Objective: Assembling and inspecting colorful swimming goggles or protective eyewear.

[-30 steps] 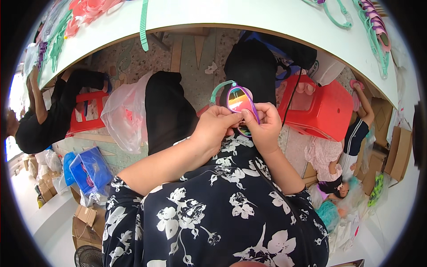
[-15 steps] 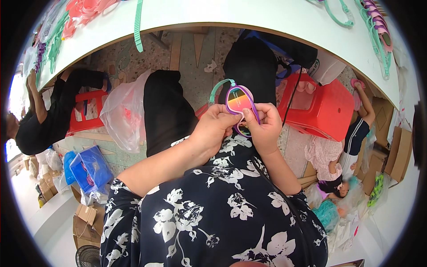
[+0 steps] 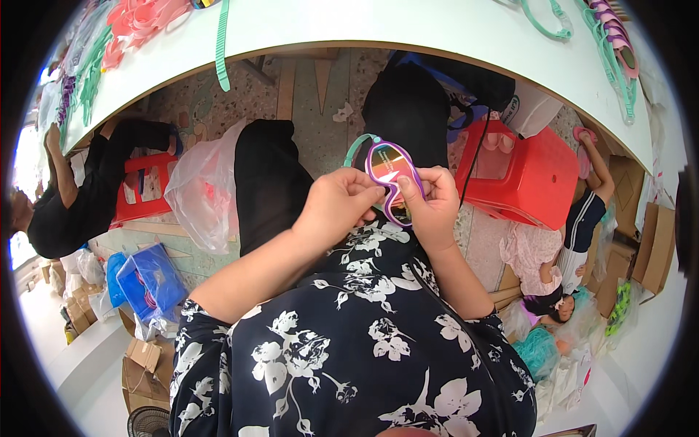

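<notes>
Swim goggles (image 3: pixel 394 162) with a purple frame, shiny orange-pink lenses and a green strap are held over my lap, tilted with one lens above the other. My right hand (image 3: pixel 435 207) grips them from the right, thumb across the front by the nose bridge. Thumb and forefinger of my left hand (image 3: pixel 341 198) are pinched together at the bridge's left side; the curled fingers hide what is between them. The green strap (image 3: pixel 354 149) loops out at the upper left of the frame.
The white table (image 3: pixel 306 28) curves ahead, bearing a green strap (image 3: pixel 223 51), pink straps (image 3: pixel 142 25) and goggles with straps (image 3: pixel 615 54) at the right. Red stools (image 3: pixel 520 178), a clear plastic bag (image 3: pixel 204 189) and a blue crate (image 3: pixel 151 280) stand around. People sit left and right.
The goggles have turned slightly, so more of the lower lens rim shows. My left hand has shifted a little to the left along the bridge. The right hand keeps its hold.
</notes>
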A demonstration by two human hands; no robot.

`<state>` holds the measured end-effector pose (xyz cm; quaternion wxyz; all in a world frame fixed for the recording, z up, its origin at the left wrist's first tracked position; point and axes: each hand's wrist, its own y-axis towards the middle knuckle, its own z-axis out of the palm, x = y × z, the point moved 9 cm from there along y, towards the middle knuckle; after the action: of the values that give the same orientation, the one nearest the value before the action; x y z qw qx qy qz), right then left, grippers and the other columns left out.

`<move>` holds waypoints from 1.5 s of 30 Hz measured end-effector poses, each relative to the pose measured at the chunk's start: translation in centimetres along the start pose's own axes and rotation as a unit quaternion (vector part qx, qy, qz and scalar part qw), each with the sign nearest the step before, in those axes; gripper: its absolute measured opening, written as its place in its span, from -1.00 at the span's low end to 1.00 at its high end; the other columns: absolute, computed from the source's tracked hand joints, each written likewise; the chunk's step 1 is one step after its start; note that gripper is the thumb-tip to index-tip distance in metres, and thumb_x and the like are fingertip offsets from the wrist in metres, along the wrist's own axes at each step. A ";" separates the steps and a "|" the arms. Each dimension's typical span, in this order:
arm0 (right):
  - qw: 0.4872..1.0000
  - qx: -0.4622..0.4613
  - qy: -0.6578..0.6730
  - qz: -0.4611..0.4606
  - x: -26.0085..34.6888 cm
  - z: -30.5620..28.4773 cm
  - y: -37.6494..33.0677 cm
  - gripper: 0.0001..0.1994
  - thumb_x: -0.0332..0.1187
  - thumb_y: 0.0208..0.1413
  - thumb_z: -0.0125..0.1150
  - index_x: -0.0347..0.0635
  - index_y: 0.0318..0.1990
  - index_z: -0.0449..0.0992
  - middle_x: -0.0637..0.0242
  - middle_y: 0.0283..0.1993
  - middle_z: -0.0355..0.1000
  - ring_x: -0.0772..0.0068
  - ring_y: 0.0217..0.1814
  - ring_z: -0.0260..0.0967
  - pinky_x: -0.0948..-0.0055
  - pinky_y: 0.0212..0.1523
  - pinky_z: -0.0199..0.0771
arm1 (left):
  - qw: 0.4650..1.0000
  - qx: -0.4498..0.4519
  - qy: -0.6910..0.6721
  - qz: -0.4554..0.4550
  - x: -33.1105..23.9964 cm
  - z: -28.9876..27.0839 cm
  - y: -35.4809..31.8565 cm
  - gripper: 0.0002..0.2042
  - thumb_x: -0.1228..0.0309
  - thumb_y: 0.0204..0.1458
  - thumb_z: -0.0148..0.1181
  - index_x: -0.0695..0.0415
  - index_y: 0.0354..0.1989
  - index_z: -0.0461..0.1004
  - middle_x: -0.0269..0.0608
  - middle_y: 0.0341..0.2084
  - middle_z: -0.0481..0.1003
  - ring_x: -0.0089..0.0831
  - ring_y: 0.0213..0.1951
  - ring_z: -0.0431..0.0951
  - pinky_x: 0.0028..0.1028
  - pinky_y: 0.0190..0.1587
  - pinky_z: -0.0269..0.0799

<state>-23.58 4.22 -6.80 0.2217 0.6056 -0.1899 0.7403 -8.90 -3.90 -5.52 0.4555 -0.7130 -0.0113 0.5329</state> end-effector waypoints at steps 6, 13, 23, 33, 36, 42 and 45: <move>0.999 0.012 0.018 0.029 -0.4 -0.2 0.2 -0.82 -0.54 0.17 0.31 -0.31 -0.18 0.40 0.28 -0.30 0.54 0.67 -0.35 0.48 0.67 -0.36 0.49 | 0.917 -0.033 0.275 0.288 -3.9 -3.1 0.9 -0.66 0.39 -0.10 0.50 0.19 -0.17 0.54 -0.23 -0.32 0.56 -0.47 -0.33 0.57 -0.49 -0.30 0.47; 0.997 0.015 0.061 0.051 -0.3 -0.3 0.7 -0.81 -0.55 0.16 0.32 -0.32 -0.17 0.40 0.28 -0.32 0.53 0.67 -0.37 0.47 0.67 -0.38 0.47 | 0.739 0.130 0.413 0.516 -7.7 0.5 2.5 -0.31 0.25 -0.21 0.53 0.07 0.19 0.44 -0.07 0.16 0.46 -0.03 0.24 0.40 -0.21 0.22 0.35; 0.978 0.023 0.150 0.143 -2.1 -2.3 1.5 -0.80 -0.53 0.14 0.35 -0.28 -0.17 0.43 0.30 -0.24 0.53 0.67 -0.27 0.47 0.64 -0.27 0.49 | 0.789 0.192 0.345 0.470 -8.7 2.3 3.1 -0.36 0.24 -0.19 0.55 0.13 0.13 0.49 -0.04 0.06 0.48 -0.06 0.10 0.48 -0.21 0.15 0.41; 0.966 0.065 0.180 0.173 -2.6 -1.8 2.2 -0.81 -0.53 0.14 0.35 -0.26 -0.18 0.44 0.32 -0.23 0.52 0.63 -0.24 0.49 0.61 -0.22 0.53 | 0.813 0.132 0.348 0.448 -8.8 2.5 2.2 -0.40 0.28 -0.25 0.55 0.18 0.06 0.54 -0.06 -0.04 0.51 -0.08 0.01 0.49 -0.19 0.13 0.37; 0.964 0.076 0.179 0.181 -2.6 -1.6 2.4 -0.82 -0.53 0.14 0.35 -0.26 -0.19 0.44 0.33 -0.24 0.52 0.64 -0.25 0.49 0.61 -0.22 0.53 | 0.799 0.111 0.365 0.465 -9.0 2.3 1.7 -0.40 0.23 -0.25 0.55 0.19 0.03 0.54 -0.08 -0.06 0.51 -0.09 -0.03 0.51 -0.18 0.10 0.39; 0.947 0.104 0.209 0.219 -2.7 -1.1 2.5 -0.82 -0.51 0.13 0.36 -0.24 -0.19 0.45 0.32 -0.25 0.53 0.64 -0.27 0.49 0.62 -0.23 0.52 | 0.733 0.108 0.401 0.539 -9.8 2.0 0.4 -0.34 0.09 -0.27 0.52 0.17 0.03 0.52 -0.12 -0.11 0.52 -0.12 -0.15 0.56 -0.19 -0.04 0.48; 0.941 0.112 0.217 0.234 -2.8 -1.2 2.7 -0.82 -0.50 0.13 0.37 -0.24 -0.20 0.46 0.31 -0.26 0.53 0.64 -0.27 0.49 0.63 -0.24 0.52 | 0.731 0.123 0.378 0.555 -10.0 2.1 0.2 -0.34 0.10 -0.26 0.52 0.18 0.05 0.50 -0.10 -0.13 0.52 -0.12 -0.16 0.56 -0.23 -0.10 0.52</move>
<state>-25.58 2.40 -9.84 0.0091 0.3898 -0.1893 0.9012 -14.91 -7.72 1.84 0.1287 -0.6725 0.6254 0.3743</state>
